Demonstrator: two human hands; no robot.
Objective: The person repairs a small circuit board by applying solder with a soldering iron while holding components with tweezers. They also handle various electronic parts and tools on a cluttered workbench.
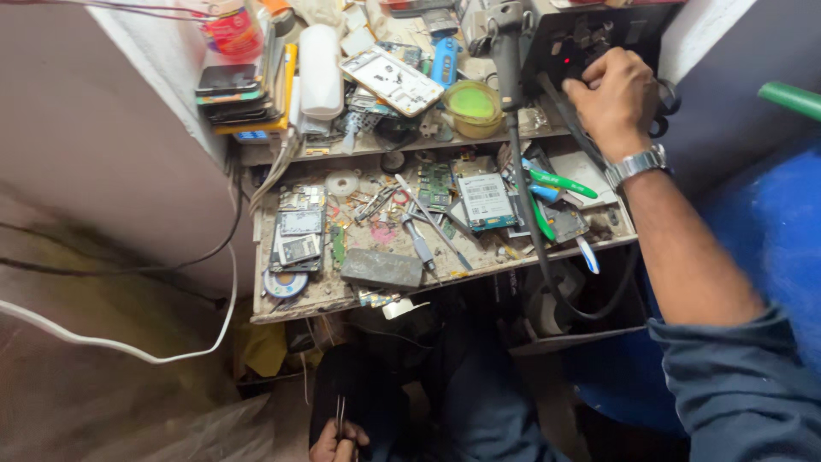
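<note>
Right hand (614, 92) on black box (590, 38); left hand (338, 442) grips tweezers (340, 417)

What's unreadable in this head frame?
- Right hand fingertips: hidden by its own knuckles, pressed against the black unit.
- Left hand: cut off by the bottom edge; it holds thin tweezers, tips too small to see.
- Space under the bench: too dark.

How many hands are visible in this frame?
2. The right hand is raised to the black unit at the top of the bench; the left hand is low at the bottom edge, holding tweezers.
</note>
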